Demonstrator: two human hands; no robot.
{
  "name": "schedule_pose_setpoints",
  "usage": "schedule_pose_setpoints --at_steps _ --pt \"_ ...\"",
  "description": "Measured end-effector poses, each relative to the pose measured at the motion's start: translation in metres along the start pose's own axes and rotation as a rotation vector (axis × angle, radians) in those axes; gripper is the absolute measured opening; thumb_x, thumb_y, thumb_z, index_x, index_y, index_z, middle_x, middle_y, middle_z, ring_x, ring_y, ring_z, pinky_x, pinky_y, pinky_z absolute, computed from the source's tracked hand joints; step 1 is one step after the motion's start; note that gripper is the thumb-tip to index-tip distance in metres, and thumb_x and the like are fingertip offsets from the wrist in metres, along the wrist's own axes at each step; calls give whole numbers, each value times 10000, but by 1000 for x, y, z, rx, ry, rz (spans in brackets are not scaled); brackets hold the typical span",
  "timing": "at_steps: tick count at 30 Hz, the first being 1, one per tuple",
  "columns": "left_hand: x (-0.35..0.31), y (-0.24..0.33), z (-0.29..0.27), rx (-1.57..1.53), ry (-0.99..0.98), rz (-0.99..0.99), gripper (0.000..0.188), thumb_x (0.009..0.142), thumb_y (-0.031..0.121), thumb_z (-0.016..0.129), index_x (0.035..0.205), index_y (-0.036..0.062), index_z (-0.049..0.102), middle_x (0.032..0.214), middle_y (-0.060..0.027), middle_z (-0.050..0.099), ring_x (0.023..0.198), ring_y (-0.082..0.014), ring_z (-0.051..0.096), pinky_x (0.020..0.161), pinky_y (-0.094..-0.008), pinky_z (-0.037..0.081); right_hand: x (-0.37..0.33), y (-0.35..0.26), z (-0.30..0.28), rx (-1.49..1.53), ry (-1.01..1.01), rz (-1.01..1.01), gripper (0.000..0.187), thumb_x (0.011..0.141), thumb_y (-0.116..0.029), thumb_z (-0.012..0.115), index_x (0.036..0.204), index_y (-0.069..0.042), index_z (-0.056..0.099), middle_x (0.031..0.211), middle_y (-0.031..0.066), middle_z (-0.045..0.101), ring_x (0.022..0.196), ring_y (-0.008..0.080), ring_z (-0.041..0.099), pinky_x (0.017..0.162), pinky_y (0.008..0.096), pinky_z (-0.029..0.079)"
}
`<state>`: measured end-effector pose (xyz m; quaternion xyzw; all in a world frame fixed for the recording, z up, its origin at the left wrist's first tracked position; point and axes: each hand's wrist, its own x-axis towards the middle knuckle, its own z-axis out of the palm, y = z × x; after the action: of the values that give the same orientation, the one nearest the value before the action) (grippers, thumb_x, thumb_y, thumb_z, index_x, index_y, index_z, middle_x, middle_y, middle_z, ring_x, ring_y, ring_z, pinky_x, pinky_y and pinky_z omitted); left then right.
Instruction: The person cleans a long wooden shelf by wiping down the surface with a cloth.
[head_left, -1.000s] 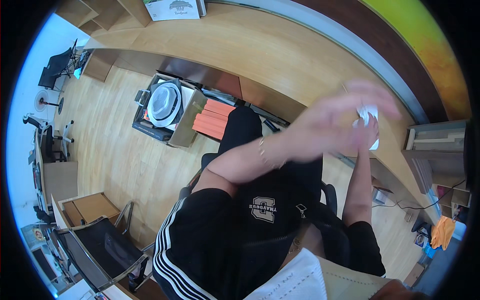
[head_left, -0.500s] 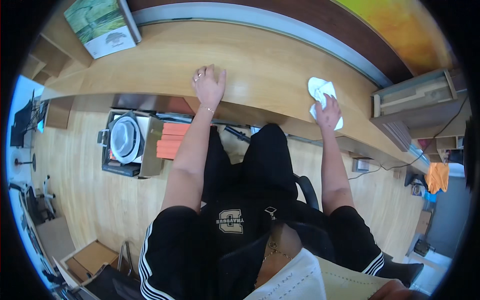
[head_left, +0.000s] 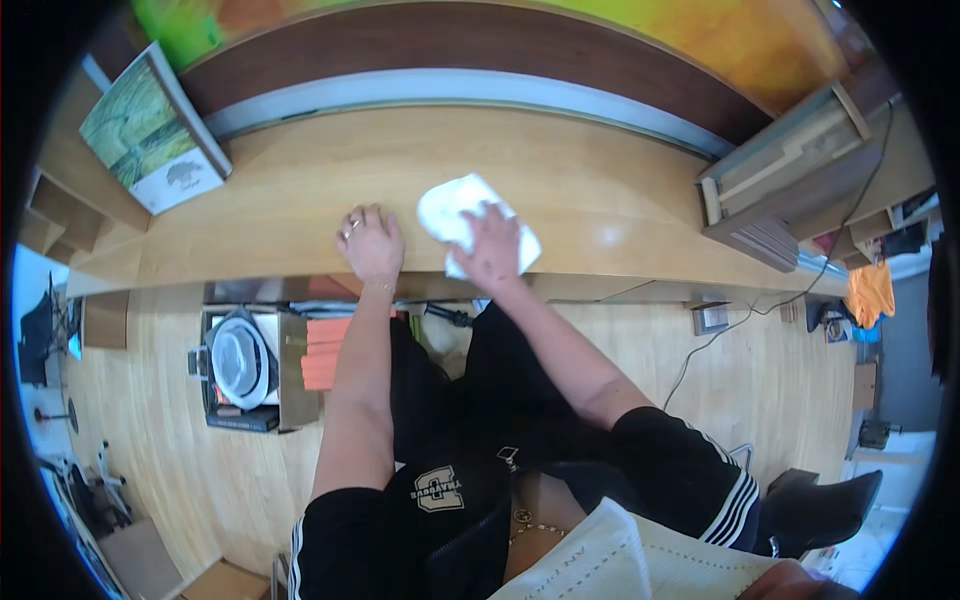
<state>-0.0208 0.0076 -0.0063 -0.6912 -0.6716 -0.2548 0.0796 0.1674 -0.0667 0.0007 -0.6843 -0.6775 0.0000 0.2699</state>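
Observation:
A folded white cloth (head_left: pixel 445 212) lies on the light wooden desktop (head_left: pixel 330 150), near its front edge. My right hand (head_left: pixel 492 245) is pressed over it and grips it from above, its fingers a little bent and apart on the fabric. To the left, apart from the cloth, my left hand (head_left: pixel 371 244) rests palm down at the front edge of the desk, fingers open and nothing in them. A ring and a bracelet show on it. What lies under my right palm is hidden.
At the far left stands a book (head_left: pixel 160 135) with a green picture cover. A wooden drawer-like unit (head_left: pixel 790 170) takes up the right end. Below the desk are a packed box (head_left: pixel 290 375), orange-red blocks (head_left: pixel 325 352) and a loose cable (head_left: pixel 690 355).
My right hand has slid the cloth leftward across the desk, from the right side to close beside my left hand. The whole view has shifted; my left hand still rests at the desk edge.

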Motion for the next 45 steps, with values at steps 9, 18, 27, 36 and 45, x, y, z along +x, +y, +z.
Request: schedule_pose_setpoints --at_steps 9,18,27,36,45 --pt "3 3 2 -16 45 5 329 886 332 597 1138 128 648 1218 -97 609 1199 -278 508 1004 -492 340 -20 10 -13 233 -209 -228 482 780 -191 663 1255 -205 580 1383 134 514 1323 339 442 1093 545 300" --pt "-1 1 4 -3 69 61 328 893 323 588 1149 123 637 1219 -103 604 1194 -280 512 995 -490 348 -56 183 -86 -30 74 122 569 801 -436 669 1316 -223 558 1406 137 501 1347 328 419 1091 583 279" --pt "2 6 2 6 62 57 329 886 313 584 1148 118 626 1215 -114 592 1186 -293 508 991 -498 351 -86 349 -148 -319 240 528 609 815 -471 637 1353 -218 503 1440 133 462 1359 315 403 1074 604 282" --pt "1 7 -4 55 24 33 327 882 291 562 1141 102 619 1205 -131 581 1181 -308 497 980 -508 356 31 316 -93 -367 45 795 656 849 -528 570 1414 -217 451 1523 121 351 1431 339 264 1094 641 231" --pt "0 10 -2 34 49 43 325 873 281 565 1133 96 624 1192 -136 589 1176 -315 498 977 -509 358 108 116 -8 -138 -200 275 672 850 -555 560 1425 -226 448 1549 117 316 1458 312 225 1151 584 166"
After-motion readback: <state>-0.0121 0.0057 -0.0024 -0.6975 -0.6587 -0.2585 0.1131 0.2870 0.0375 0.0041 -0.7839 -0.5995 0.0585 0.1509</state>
